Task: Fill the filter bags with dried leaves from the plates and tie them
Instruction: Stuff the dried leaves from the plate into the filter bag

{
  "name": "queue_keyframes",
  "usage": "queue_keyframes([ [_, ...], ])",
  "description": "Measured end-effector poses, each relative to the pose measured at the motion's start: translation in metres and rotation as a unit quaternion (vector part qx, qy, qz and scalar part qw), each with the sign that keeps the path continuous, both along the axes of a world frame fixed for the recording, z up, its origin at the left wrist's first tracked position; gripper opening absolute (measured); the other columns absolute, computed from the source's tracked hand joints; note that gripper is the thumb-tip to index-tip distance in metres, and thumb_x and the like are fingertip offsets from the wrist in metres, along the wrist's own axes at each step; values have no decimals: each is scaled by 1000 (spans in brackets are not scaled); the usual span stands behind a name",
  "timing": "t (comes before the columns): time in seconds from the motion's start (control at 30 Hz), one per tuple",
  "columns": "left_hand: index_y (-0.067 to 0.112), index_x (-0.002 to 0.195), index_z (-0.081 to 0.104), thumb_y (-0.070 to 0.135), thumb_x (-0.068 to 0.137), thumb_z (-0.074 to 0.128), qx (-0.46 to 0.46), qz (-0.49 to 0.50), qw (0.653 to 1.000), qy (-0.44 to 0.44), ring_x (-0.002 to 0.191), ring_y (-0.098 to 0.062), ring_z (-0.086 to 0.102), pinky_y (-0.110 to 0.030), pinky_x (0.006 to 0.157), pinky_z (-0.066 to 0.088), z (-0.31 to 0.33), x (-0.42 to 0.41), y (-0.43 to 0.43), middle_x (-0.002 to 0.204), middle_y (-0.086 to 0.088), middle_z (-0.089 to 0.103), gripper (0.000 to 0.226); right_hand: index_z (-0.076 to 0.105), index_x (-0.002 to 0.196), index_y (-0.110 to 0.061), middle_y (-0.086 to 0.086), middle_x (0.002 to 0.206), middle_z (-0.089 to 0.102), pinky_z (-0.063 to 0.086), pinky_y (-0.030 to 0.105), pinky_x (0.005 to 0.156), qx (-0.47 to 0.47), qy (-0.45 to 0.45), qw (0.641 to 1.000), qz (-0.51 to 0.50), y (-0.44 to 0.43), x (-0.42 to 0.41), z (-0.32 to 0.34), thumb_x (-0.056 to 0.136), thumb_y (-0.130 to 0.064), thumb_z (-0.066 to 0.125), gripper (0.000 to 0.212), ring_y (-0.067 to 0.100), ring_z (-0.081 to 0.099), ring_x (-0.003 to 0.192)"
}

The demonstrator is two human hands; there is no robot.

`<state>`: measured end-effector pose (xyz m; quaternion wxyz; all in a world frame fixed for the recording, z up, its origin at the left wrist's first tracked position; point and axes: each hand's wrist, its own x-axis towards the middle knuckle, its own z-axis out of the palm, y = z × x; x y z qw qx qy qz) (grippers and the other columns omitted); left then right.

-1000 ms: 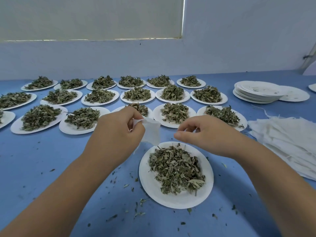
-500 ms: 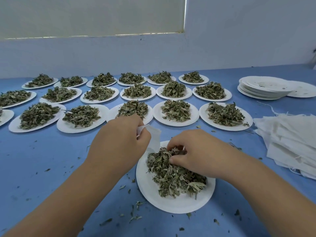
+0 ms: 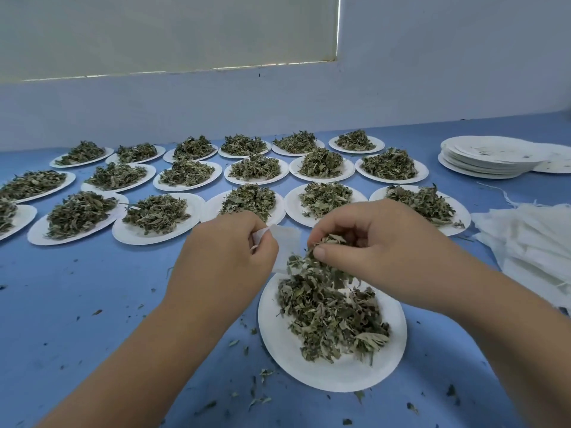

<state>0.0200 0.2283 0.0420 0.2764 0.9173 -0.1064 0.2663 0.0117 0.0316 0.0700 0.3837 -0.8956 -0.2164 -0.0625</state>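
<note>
A white paper plate [image 3: 287,350] lies right in front of me with a heap of dried green leaves [image 3: 330,316] on it. My left hand [image 3: 222,257] pinches the top edge of a small white filter bag [image 3: 287,242], which hangs just above the plate's far rim. My right hand [image 3: 380,242] grips a pinch of dried leaves, lifted a little above the heap and close to the bag's right side. The bag's lower part is hidden behind the leaves and my left hand.
Several plates of dried leaves [image 3: 157,214] fill the blue table [image 3: 77,304] in rows behind my hands. A stack of empty plates [image 3: 485,159] stands at the far right. A pile of white filter bags [image 3: 531,239] lies at the right edge. Leaf crumbs are scattered about.
My right hand went down into the heap on the near plate, closed on leaves and has now lifted them up toward the bag. My left hand kept holding the bag.
</note>
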Motion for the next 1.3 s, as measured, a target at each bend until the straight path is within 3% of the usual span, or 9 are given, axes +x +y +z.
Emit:
queue_keyframes([
  [0.2,23,68,65,26,85,57,-2,-31,999,-6,52,-12,47,-25,48,37,-3,-1,-7,55,5,55,19,71,99,-34,-26,72,50,38,4,67,-35,-92,992,-77,22,-1,-13,82,-31,72,17,-11,50,73],
  [0.37,29,81,66,26,81,62,-80,-60,995,18,54,-3,50,-8,52,37,-4,-3,-10,54,5,53,5,51,89,-30,-13,78,56,48,29,68,-53,-138,985,-85,30,-4,-17,80,-31,74,24,5,53,75],
  [0.47,29,76,67,21,81,66,-131,-75,988,30,48,-3,45,-8,48,36,-4,-3,-13,60,1,56,9,58,83,-24,-8,78,58,45,33,70,-88,-141,983,-74,33,-5,-14,82,-29,72,15,11,50,76],
  [0.57,28,70,67,19,81,67,-147,-83,984,52,46,-5,39,-10,45,34,-5,-1,-15,56,-5,54,14,69,89,-24,-6,85,62,39,23,74,-101,-133,984,-66,30,-4,-10,82,-29,73,10,10,50,80],
  [0.77,24,69,64,13,82,64,-164,-98,978,86,44,-4,37,-9,44,32,-10,1,-17,55,-9,53,17,74,100,-25,-4,93,61,39,26,80,-162,-110,979,-53,31,-1,-9,87,-28,67,15,12,53,90],
  [0.87,24,68,63,14,80,63,-176,-89,976,94,44,-4,37,-10,43,32,-10,2,-15,55,-9,54,15,69,96,-33,-14,90,60,43,18,76,-101,-95,989,-52,30,-4,-10,79,-34,75,18,2,53,83],
  [0.97,23,68,63,15,80,63,-182,-84,975,93,43,-4,37,-11,43,31,-8,1,-12,53,-8,52,15,58,81,-37,-18,83,58,45,11,71,-29,-83,995,-57,26,-6,-11,74,-26,80,25,-1,57,80],
  [1.17,21,71,65,13,82,62,-205,-99,969,95,42,-5,36,-9,42,28,-5,-2,-12,57,-12,57,14,67,76,-22,-8,83,59,49,33,76,-68,-123,989,-54,34,-3,-16,81,-18,73,9,9,54,79],
  [1.3,22,70,64,14,83,63,-197,-99,970,103,43,-6,35,-10,43,29,-5,-2,-10,51,-8,48,16,72,80,-22,-9,84,63,47,24,77,-57,-114,991,-45,30,-3,-16,81,-18,73,5,2,53,75],
])
